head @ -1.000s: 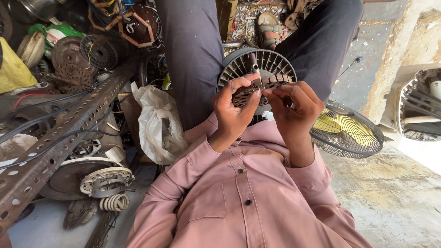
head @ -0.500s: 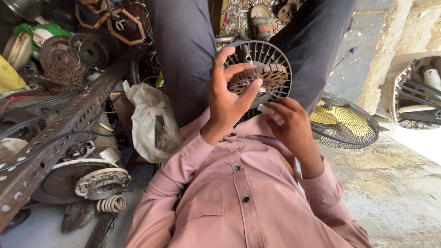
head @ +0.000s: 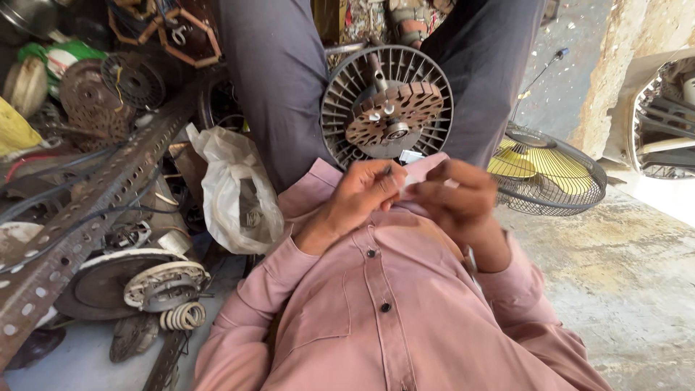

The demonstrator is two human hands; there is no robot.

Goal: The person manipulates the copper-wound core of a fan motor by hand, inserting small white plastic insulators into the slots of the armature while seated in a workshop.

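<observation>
A round fan motor housing (head: 387, 108), with grey ribbed fins and a brown slotted core, rests between my grey-trousered legs. Both hands are close to my pink shirt, below the housing and apart from it. My left hand (head: 358, 194) has its fingertips pinched on a small white piece (head: 410, 179). My right hand (head: 455, 197) is blurred, and its fingertips meet the same piece from the other side. A second white scrap (head: 411, 155) lies at the housing's lower edge.
A white plastic bag (head: 235, 192) lies by my left leg. A perforated metal angle bar (head: 94, 199) runs over motor parts (head: 163, 284) and a coil spring (head: 184, 316) on the left. A wire fan guard with yellow blades (head: 550, 174) and another grille (head: 662, 123) stand right.
My left hand has let go of the motor housing and drawn back to my chest. Both hands now meet on a small white piece, and the housing's core is uncovered.
</observation>
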